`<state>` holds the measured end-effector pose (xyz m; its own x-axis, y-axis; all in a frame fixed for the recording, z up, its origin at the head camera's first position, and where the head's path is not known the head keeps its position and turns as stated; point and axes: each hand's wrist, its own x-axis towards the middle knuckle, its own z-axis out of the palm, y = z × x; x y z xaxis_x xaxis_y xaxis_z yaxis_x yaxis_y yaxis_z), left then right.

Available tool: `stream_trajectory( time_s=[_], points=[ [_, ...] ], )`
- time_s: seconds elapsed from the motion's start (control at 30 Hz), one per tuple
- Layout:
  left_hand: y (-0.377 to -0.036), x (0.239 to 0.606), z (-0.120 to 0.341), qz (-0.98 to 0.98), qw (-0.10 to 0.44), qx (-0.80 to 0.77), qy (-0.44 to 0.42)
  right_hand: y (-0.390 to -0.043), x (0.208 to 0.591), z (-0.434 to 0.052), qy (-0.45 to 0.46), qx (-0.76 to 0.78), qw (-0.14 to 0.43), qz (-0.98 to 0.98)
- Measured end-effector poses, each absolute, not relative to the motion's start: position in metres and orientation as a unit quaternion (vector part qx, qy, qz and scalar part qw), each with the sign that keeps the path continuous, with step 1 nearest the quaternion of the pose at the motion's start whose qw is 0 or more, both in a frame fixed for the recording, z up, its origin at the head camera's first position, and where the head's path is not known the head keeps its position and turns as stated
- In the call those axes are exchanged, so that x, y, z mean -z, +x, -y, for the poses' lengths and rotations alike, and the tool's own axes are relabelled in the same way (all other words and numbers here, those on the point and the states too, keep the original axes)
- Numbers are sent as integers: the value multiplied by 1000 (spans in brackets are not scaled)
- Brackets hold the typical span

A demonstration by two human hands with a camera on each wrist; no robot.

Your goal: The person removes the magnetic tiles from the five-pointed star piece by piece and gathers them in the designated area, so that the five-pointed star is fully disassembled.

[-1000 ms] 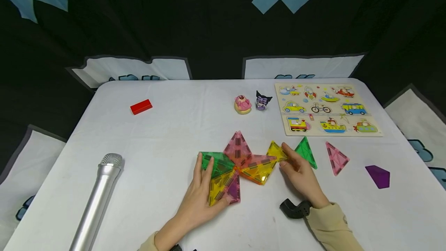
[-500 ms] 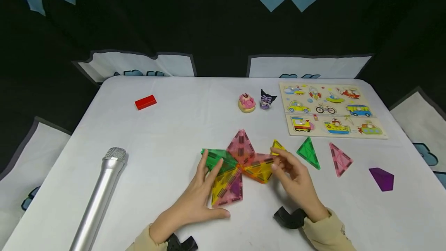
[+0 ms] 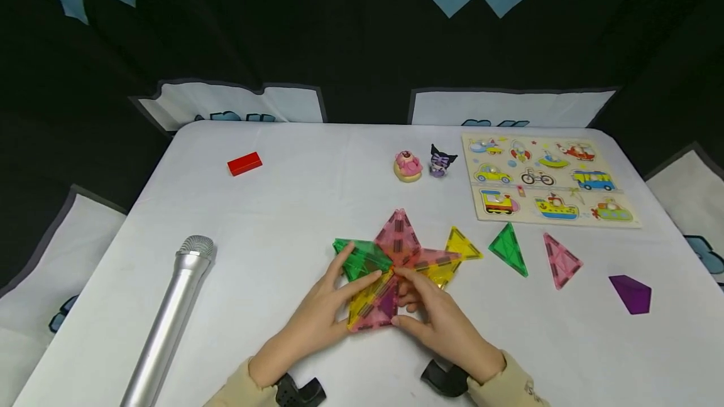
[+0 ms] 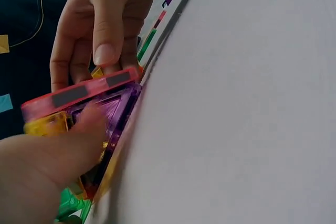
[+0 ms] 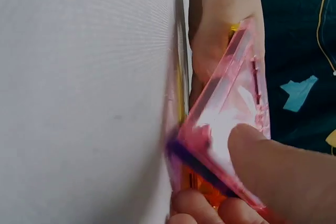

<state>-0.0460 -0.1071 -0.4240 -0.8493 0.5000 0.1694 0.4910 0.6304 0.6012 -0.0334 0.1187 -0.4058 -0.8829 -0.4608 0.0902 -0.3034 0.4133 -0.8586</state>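
A star-like build of see-through magnetic tiles [image 3: 398,244], with pink, green, yellow and purple parts, stands in the middle of the white table. My left hand [image 3: 319,313] grips its near-left side, fingers over the green and yellow tiles and thumb at the lower edge. From the other side my right hand [image 3: 438,316] pinches the near pink-purple point between thumb and fingers. Up close in the right wrist view, the thumb presses a pink triangular tile [image 5: 226,98]. A small yellow triangle tile [image 3: 462,245] touches the tip of the right point.
Loose green [image 3: 509,250], pink [image 3: 562,260] and purple [image 3: 631,294] tiles lie to the right. Behind them is a wooden vehicle puzzle board [image 3: 551,181]. Two small figurines [image 3: 408,166] and a red block [image 3: 245,163] sit farther back. A silver microphone [image 3: 170,319] lies at left.
My right hand has let go of the yellow triangle at the right tip and moved left to the near pink-purple point. My left thumb has swung in against the build.
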Motion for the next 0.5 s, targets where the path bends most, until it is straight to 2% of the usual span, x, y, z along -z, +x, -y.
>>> stream_trajectory(
  time_s=[0.33, 0.5],
  points=[
    [-48, 423, 104, -902, -1, -334, 274, -36, 408, -120, -196, 520, 95, -826],
    [-47, 424, 104, -901, -7, -337, 272, -34, 411, -115, -203, 513, 73, -831]
  ],
)
